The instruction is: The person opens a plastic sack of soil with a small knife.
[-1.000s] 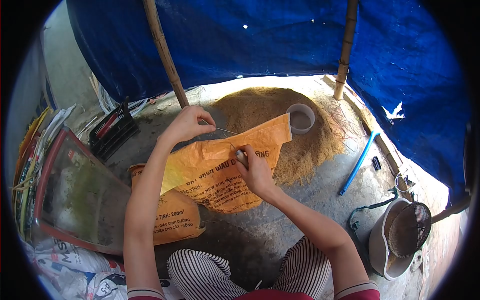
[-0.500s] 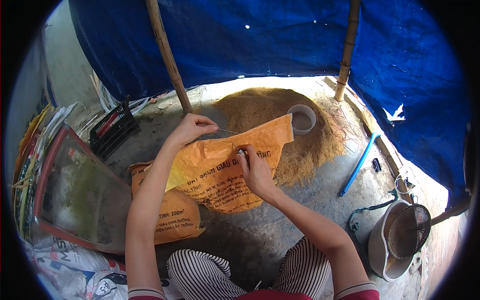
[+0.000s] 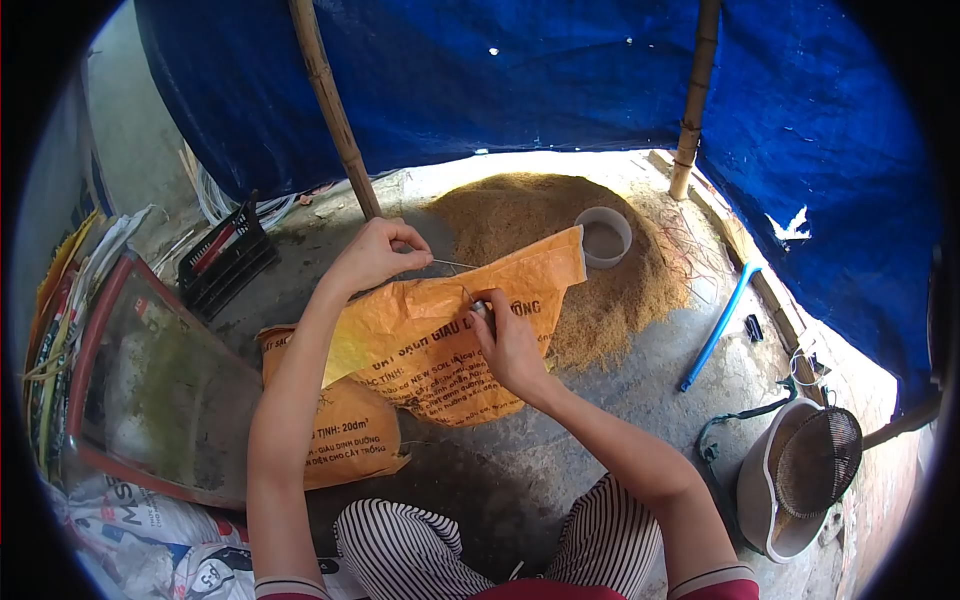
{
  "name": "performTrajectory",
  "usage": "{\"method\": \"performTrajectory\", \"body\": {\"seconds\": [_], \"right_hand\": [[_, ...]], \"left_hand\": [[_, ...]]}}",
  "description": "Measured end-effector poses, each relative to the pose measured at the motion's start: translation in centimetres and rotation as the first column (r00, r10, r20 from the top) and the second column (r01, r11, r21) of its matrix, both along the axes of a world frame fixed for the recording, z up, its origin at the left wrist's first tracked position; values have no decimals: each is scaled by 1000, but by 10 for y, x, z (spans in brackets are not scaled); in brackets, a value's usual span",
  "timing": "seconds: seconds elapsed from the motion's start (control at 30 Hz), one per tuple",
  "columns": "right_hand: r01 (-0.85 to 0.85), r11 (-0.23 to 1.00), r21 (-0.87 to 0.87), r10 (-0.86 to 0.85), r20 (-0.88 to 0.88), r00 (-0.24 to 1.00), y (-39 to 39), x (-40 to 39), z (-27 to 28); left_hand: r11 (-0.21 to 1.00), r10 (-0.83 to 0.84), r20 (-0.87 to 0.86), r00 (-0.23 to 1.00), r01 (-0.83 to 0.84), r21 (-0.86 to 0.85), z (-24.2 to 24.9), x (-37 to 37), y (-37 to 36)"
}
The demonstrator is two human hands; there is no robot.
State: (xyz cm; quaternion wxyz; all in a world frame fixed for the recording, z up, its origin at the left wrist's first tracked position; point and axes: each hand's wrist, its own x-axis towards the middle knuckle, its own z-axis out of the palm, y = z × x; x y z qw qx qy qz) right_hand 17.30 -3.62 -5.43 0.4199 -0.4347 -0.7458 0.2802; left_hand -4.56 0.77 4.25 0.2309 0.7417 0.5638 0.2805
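Observation:
An orange printed sack lies across the middle, its top edge folded and pale at the right end. Above its upper left part, my left hand pinches a thin string that runs right to the sack's upper edge. My right hand is closed round a small tool with a dark handle and a metal part, against the sack's printed face; its tip is too small to make out. A second orange sack lies below and to the left.
Behind the sack is a brown grainy heap holding a white round container. At right are a blue tube and a white bucket with a mesh sieve. A black crate and red-rimmed panel stand left.
My left hand has shifted slightly up and left, and the string looks straighter. My right hand has turned slightly on the tool, which shows more.

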Motion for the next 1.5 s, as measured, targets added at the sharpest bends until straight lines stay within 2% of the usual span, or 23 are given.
{"method": "performTrajectory", "body": {"seconds": [0.03, 0.1, 0.2, 0.37, 0.53, 0.63, 0.8, 1.03, 1.43, 1.5], "right_hand": [[-11, 1000, 14, 11, 8, 1000, 1, 0, -2], [-24, 999, 29, 24, 17, 1000, 0, 0, -2], [-13, 1000, 25, 13, 27, 1000, 0, 1, -1], [3, 1000, 29, -3, 9, 1000, 0, 0, -2], [-11, 999, 37, 11, 9, 1000, -1, 0, 0], [-10, 999, 50, 10, 7, 1000, 0, 1, -1], [-1, 1000, 31, 0, 20, 1000, -1, 2, 0], [-2, 1000, 13, 2, 22, 1000, -1, 3, 2], [0, 999, 48, -1, 25, 1000, -1, 6, 2], [2, 999, 46, -3, 28, 1000, -1, 7, 2]], "left_hand": [[1000, -1, -1, 1000, 1, -2, 0, 1, 1], [990, 50, -39, 998, -44, 137, -3, 4, 1], [987, 100, -113, 989, -84, 133, -7, 8, -1], [990, 41, -85, 996, -29, 135, -14, 2, -1], [995, 51, -77, 996, -44, 94, 7, 9, -12], [997, 28, -97, 995, -20, 80, 11, 14, -13], [978, -36, -130, 991, 61, 199, 11, 21, -7], [953, -134, -198, 971, 181, 244, 10, 27, 15], [990, -142, -205, 969, 143, -7, -5, 17, 36], [992, -66, -152, 986, 48, -117, -3, 13, 33]]}}
